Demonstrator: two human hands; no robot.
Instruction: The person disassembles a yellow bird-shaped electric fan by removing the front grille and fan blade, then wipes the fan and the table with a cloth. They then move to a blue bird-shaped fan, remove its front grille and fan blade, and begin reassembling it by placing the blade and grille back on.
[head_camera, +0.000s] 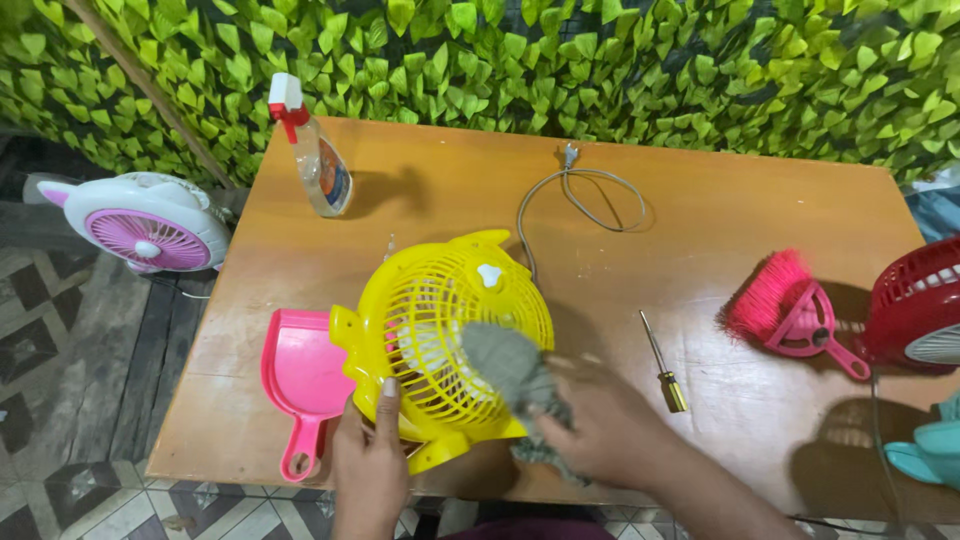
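My left hand (370, 460) grips the yellow fan (440, 340) (tilted on the bench (700, 230), beside a pink dustpan (300, 375)); my right hand (590, 425) pinches a grey cloth (510, 365) against its grille.

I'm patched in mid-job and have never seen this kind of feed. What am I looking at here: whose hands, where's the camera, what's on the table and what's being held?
There is one picture, from a camera on a person's head, looking down at their own bare hands. The left hand grips the lower edge of a yellow fan. The right hand presses a grey cloth against its grille. On the wooden table lie a pink dustpan, a spray bottle, the fan's cord, a screwdriver, a pink brush and a red fan. A white and pink fan sits off the table, at left.
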